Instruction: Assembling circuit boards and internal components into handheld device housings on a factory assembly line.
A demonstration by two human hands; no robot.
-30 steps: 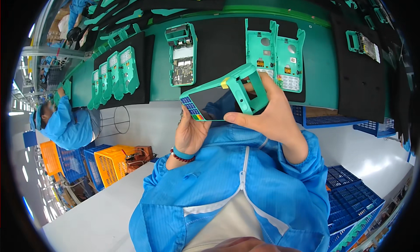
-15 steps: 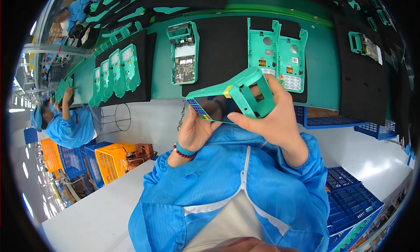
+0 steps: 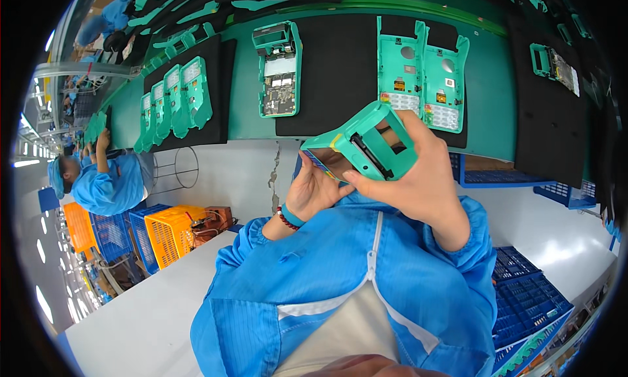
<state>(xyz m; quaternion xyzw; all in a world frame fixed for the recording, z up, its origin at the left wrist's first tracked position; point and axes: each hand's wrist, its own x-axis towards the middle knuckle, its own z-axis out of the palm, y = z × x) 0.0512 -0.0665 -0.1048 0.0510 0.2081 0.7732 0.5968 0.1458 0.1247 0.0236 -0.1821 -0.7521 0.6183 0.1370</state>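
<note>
Green handheld terminal: up in the air by the bench's near edge, tilted, dark screen toward the wearer; call it the clock's centre, twelve pointing away from the wearer. Its keypad end points to eight, its open-framed end to about two.
Right hand: between three and four, wrapped firmly round the framed end, thumb along the near edge.
Left hand: at seven, cradling the keypad end; I can't make out the fingers underneath.
Opened unit: between ten and eleven, circuit board bared, lying on a black mat.
Two green half-shells: between one and two, side by side, insides up.
Row of green shells: between nine and ten, four of them on another dark mat.
Green bench: running across beneath all these parts.
Co-worker in blue: farther off, between eight and nine, one hand up at some green pieces.
Yellow basket: toward eight, low down.
Blue crates: between four and five, beside the wearer.
</note>
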